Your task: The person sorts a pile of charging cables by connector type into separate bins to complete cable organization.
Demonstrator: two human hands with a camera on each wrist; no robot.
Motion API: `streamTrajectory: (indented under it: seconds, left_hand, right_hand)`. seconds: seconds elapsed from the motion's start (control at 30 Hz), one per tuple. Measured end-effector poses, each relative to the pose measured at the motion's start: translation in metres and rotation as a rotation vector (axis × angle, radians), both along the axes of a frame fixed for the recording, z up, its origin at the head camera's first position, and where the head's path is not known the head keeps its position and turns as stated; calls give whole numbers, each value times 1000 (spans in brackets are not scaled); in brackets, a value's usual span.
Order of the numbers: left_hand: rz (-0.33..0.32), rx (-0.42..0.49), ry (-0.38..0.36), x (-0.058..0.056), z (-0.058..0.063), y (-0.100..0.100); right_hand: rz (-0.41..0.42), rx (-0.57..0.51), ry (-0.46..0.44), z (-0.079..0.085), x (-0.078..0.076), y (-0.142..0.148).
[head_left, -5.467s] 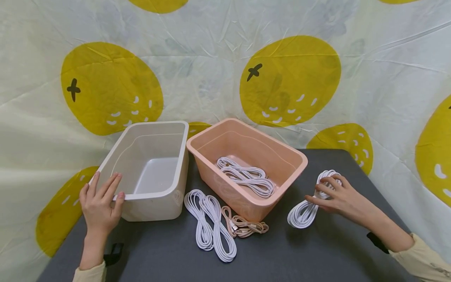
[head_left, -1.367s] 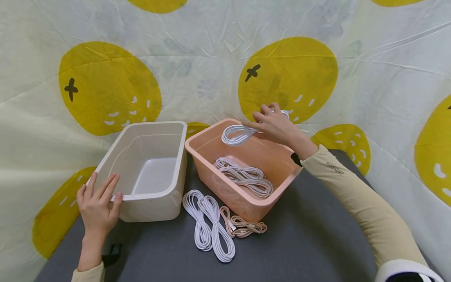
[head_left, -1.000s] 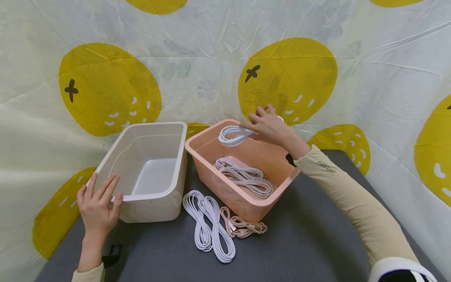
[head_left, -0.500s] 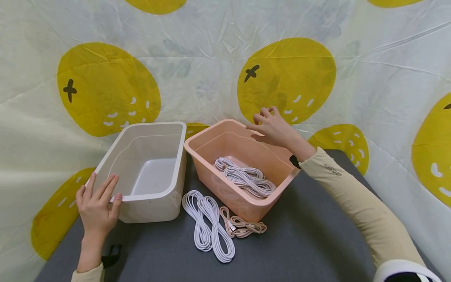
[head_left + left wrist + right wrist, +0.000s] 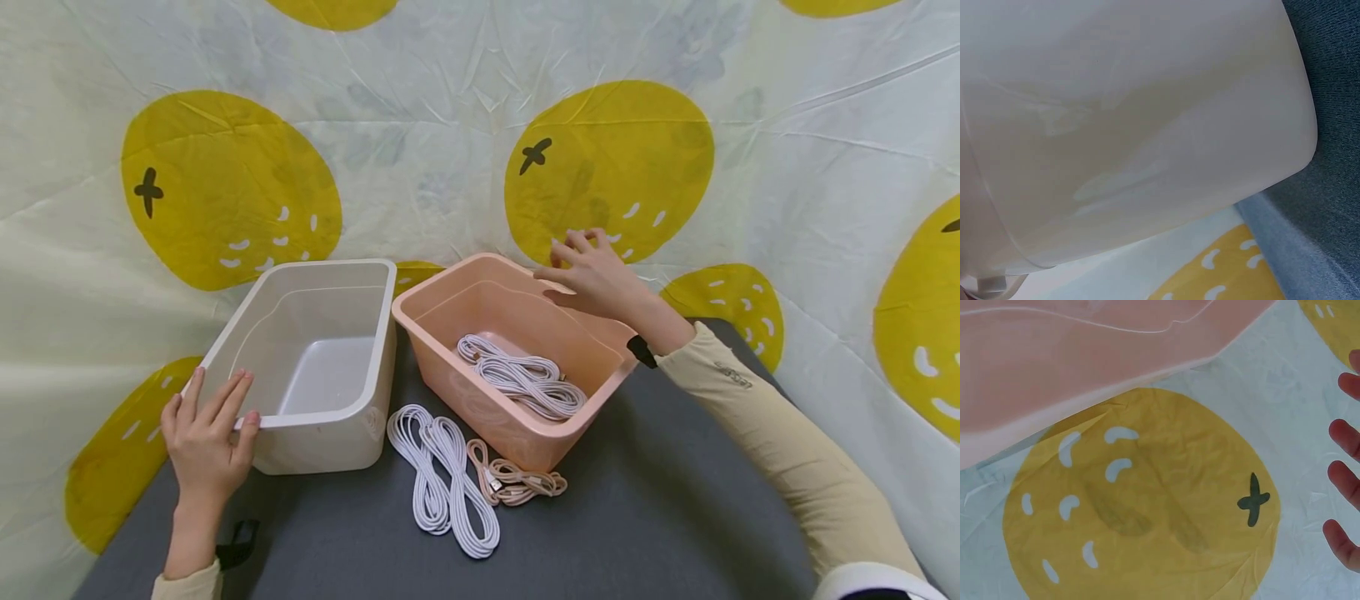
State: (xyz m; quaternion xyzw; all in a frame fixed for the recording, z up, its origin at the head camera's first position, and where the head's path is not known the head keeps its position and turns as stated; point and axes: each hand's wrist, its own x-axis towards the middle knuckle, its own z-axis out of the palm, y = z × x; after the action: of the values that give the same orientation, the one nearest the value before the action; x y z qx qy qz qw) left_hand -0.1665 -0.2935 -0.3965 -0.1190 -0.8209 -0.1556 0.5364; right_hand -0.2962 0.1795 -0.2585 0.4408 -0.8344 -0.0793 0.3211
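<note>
My left hand rests, fingers extended, on the near-left rim of an off-white bin; the left wrist view shows the outer wall of this bin up close. My right hand hovers above the far-right rim of a pink bin, fingers apart and slightly bent, holding nothing. Its fingertips show at the right edge of the right wrist view. Inside the pink bin lie bundled white cables, overlapping, so their number is hard to tell.
In front of the bins, white cable bundles lie side by side on the dark table. Next to them, against the pink bin's base, is a pinkish-beige cable with a plug. A fruit-print curtain hangs behind.
My right hand carried a white cable bundle from the table's right side over the pink bin and let it drop inside, then drifted slightly right. My left hand stayed on the off-white bin.
</note>
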Motion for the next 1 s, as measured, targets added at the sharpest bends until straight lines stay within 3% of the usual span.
streamTrajectory:
  seconds: [0.3,0.73,1.0]
  left_hand:
    - [12,3,5,0,0,1]
    - [3,2,-12,0,0,0]
    - [2,1,-18,0,-1,-1]
  right_hand:
    - [30,-79,-5,-1,18,9]
    - [117,-139,66,-22,41,29]
    - [124,-191,5,-32,55,35]
